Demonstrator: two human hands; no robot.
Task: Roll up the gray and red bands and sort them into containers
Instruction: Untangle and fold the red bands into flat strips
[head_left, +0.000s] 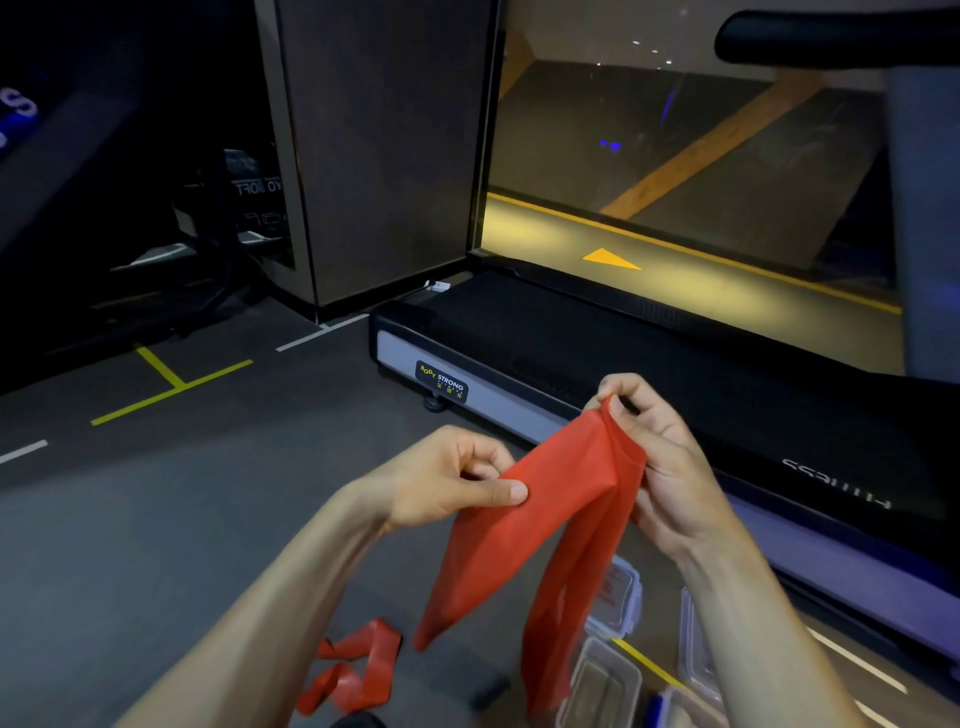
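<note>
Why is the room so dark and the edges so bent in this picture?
Head view: dim gym lighting, left side nearly black; yellow glow behind the glass; wide-angle lens curves the gray treadmill base; the hands and the red stretchy band stay sharp.

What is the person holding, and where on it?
A red band, by its folded top: left hand pinches one side, right hand the upper edge.

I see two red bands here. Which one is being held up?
The large red stretchy band, pinched at its top by the left hand and right hand, hangs down. The other red band lies crumpled on the floor, untouched.
</note>
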